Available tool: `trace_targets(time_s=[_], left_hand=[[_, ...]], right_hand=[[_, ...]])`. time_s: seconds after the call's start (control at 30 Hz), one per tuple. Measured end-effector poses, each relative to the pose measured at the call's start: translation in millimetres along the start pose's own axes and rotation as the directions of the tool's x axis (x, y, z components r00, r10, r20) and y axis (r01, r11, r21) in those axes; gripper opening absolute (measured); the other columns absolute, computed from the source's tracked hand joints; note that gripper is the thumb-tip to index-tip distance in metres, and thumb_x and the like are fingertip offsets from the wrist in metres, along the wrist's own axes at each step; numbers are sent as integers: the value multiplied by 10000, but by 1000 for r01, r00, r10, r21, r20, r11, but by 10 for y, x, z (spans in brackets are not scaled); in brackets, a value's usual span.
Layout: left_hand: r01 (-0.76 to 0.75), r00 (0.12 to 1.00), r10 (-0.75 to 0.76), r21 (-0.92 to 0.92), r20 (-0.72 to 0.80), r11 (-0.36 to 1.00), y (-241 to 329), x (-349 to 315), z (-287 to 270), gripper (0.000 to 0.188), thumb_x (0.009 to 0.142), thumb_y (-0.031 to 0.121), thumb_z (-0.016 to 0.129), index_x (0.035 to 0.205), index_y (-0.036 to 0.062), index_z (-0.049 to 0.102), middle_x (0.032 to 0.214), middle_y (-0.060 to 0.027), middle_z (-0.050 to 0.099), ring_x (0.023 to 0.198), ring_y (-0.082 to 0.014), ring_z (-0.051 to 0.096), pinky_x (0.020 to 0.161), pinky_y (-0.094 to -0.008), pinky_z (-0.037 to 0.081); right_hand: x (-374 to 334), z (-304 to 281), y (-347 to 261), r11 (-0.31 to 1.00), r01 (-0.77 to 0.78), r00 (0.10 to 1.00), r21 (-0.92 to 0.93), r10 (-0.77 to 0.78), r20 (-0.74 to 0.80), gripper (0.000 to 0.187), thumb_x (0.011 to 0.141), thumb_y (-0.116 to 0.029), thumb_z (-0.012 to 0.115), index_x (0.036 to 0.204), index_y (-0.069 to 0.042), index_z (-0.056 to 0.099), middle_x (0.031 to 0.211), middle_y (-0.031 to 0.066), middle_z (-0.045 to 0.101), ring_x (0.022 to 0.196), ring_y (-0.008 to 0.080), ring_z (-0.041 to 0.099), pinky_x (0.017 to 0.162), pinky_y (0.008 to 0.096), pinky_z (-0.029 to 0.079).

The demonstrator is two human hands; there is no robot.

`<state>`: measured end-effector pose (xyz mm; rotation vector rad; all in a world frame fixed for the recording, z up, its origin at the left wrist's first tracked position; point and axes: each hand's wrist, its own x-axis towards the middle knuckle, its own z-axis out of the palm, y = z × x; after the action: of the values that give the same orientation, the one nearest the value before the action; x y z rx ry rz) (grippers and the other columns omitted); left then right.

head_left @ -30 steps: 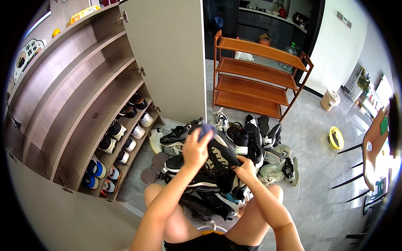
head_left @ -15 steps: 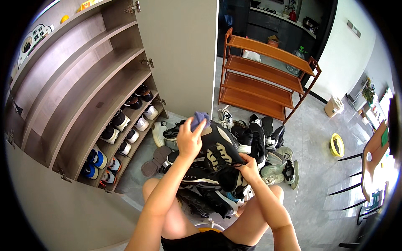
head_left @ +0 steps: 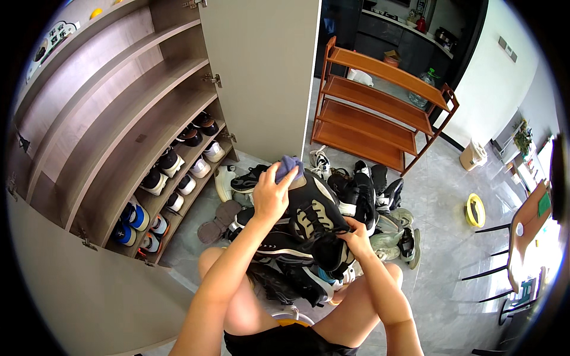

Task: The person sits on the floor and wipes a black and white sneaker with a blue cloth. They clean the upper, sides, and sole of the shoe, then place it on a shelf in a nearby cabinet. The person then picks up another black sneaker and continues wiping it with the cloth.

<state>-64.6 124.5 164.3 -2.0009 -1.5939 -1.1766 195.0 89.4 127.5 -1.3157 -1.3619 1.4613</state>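
My right hand grips a black sneaker with beige laces and trim by its heel end, its toe pointing away from me. In my left hand is a bunched purple-grey cloth, held by closed fingers against the toe of the sneaker. Beneath and around it lies a pile of shoes: a black sneaker with a white stripe, black shoes to the right, and grey-green shoes beyond those. The pile hides part of what lies under the held shoe.
At the left stands an open shoe cabinet, pairs of shoes on its lower shelves. A brown wooden rack stands ahead. Off to the right are a yellow basin, a bin and a table. A bucket sits between my legs.
The cloth in my left hand has shifted slightly right along the sneaker's toe. My right hand keeps its grip on the shoe. The whole view has turned a little.
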Motion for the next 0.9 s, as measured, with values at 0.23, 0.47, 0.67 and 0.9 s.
trace_targets(time_s=[0.23, 0.47, 0.67, 0.9], left_hand=[[-117, 936, 299, -641, 184, 759, 540, -300, -66, 574, 752, 13, 617, 1272, 256, 624, 1145, -121, 570, 932, -305, 599, 732, -387, 532], [-104, 995, 104, -94, -10, 990, 73, -45, -33, 510, 713, 4, 630, 1163, 238, 690, 1145, -101, 583, 900, -282, 596, 734, -390, 520], [-66, 998, 66, -178, -7, 982, 85, -180, 102, 498, 755, 19, 621, 1215, 206, 655, 1147, -147, 576, 915, -338, 589, 754, -411, 518], [-151, 971, 223, -517, 80, 842, 605, -352, -70, 510, 777, 22, 636, 1250, 212, 637, 1167, -158, 572, 940, -336, 598, 788, -397, 525]], right_hand=[[-11, -68, -63, 991, -19, 992, 129, 35, -123, 374, 720, 73, 612, 1088, 28, 664, 924, 50, 678, 843, 145, 623, 789, 256, 487], [-61, -73, -69, 990, -63, 998, 128, 65, -11, 338, 742, 33, 632, 1079, 25, 662, 911, 52, 683, 837, 140, 618, 783, 254, 476], [-39, 2, -74, 968, -93, 994, 232, 103, -34, 263, 743, 7, 627, 1002, 20, 673, 886, 58, 679, 801, 154, 614, 765, 261, 477], [-45, -144, -69, 921, -166, 969, 352, 219, -116, 190, 735, -20, 616, 915, 9, 671, 828, 63, 661, 770, 181, 622, 733, 280, 495]])
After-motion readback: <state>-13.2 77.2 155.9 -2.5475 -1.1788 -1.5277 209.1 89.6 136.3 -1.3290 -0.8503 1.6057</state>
